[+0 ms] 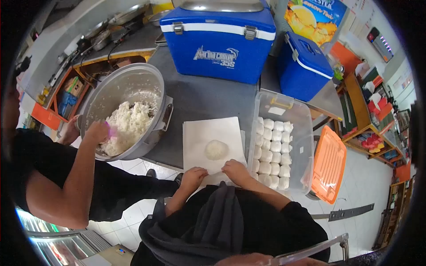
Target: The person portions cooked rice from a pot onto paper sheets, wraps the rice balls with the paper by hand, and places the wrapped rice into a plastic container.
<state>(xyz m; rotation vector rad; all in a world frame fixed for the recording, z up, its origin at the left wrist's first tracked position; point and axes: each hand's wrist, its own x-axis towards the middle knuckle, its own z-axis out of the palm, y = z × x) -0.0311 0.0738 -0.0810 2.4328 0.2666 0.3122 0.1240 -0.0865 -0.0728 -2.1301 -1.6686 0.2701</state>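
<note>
Wearer's torso: plain black top (284, 228), 5 to 7 o'clock. Charcoal-grey scarf-like cloth (219, 217) down the front at 6 o'clock; long soft folds, narrowing toward 12, bunched toward 8. Right sleeve (306, 221), near 5 o'clock: black, loose, ends about the elbow. Left sleeve edge unclear beside the cloth. Left hand (193, 178), right hand (236, 172): bare.
</note>
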